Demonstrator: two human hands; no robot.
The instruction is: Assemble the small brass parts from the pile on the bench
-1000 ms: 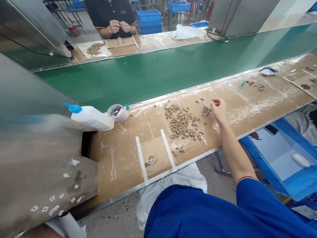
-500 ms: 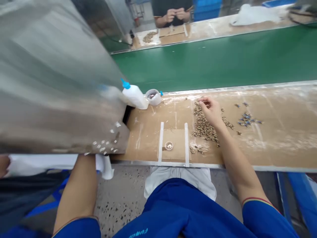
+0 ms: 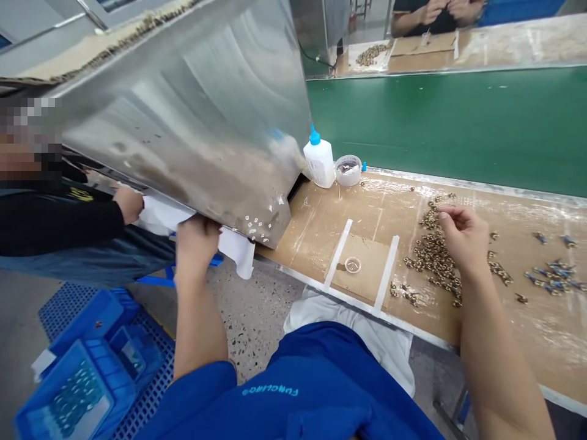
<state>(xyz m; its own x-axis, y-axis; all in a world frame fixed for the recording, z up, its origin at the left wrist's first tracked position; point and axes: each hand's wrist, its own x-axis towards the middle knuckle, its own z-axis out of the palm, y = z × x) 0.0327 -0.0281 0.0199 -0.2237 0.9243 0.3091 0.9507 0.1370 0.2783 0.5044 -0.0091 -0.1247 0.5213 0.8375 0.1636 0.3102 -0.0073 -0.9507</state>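
My right hand (image 3: 463,238) hovers over a heap of small brass parts (image 3: 433,260) on the cardboard-covered bench (image 3: 321,226), its fingers pinched together at the heap's far edge; what they hold is too small to see. My left hand (image 3: 195,241) reaches down to the left, under the lower edge of a tilted metal housing (image 3: 192,122), closed on white cloth or paper (image 3: 233,247) that hangs there. Several small blue parts (image 3: 554,272) lie to the right of the brass heap.
A white glue bottle with a blue cap (image 3: 320,162) and a small round pot (image 3: 348,170) stand at the bench's back by the green conveyor belt (image 3: 449,122). A taped square holds a small ring (image 3: 352,264). A co-worker's hand (image 3: 128,203) is on the left; blue crates (image 3: 77,373) sit on the floor.
The view has swung left and down. My right hand stays at the brass heap, and my left hand has come into view under the metal housing.
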